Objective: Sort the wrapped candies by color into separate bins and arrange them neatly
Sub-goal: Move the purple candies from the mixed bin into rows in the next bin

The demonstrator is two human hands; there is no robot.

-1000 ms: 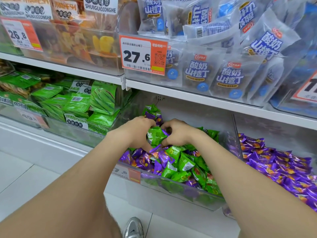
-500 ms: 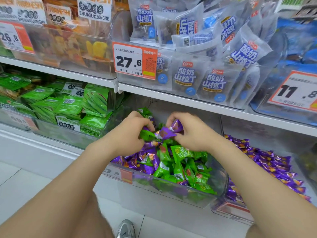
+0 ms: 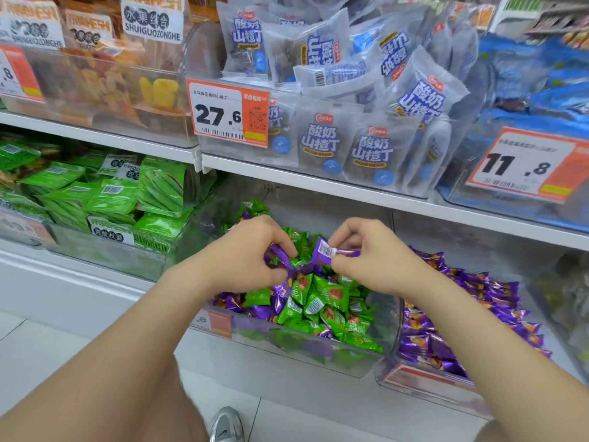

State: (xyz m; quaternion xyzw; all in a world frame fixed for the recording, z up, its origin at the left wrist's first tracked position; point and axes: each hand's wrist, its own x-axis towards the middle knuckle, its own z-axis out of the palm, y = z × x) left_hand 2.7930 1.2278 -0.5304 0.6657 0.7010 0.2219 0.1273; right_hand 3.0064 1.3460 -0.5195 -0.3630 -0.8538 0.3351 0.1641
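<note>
Reaching over the bin (image 3: 390,327)
Left hand (image 3: 248,253) clamps a purple candy (image 3: 276,250); right hand (image 3: 373,261) pinches a second candy (image 3: 323,250).

At centre, the clear plastic bin (image 3: 387,327) mixes glossy green wrapped candies (image 3: 318,301) — each with a red-brown spot — and purple wrapped candies (image 3: 261,311). One purple foil candy with a white barcode patch (image 3: 325,251) shows mid-frame. Lower right, all-purple candies with orange-yellow marks (image 3: 471,301). Upper centre, a white-and-orange price tag with black digits (image 3: 228,113).
</note>
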